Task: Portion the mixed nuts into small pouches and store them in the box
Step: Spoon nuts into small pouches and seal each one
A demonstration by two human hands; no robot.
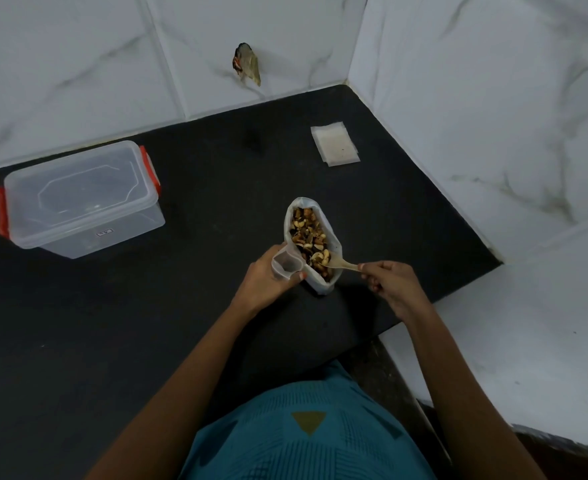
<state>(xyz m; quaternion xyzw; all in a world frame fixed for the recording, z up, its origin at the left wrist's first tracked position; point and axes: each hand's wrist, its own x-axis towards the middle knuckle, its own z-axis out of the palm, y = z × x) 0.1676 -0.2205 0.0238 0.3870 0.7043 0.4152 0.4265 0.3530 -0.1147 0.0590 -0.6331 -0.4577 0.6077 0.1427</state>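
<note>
An open white bag of mixed nuts (311, 237) stands on the black counter (147, 323), cashews and dark nuts showing. My left hand (268, 278) holds a small clear pouch (285, 264) open right beside the bag's near left side. My right hand (392, 282) pinches the handle of a wooden spoon (339, 263), whose bowl lies among the nuts at the bag's near end. A clear plastic box (81, 199) with red latches sits lidded at the far left. A stack of flat empty pouches (335, 143) lies at the far right.
White marble-tiled walls (476, 98) bound the counter at the back and right, meeting in a corner. A small dark object (247, 64) sticks out of the back wall. The counter's right edge drops off beside my right hand.
</note>
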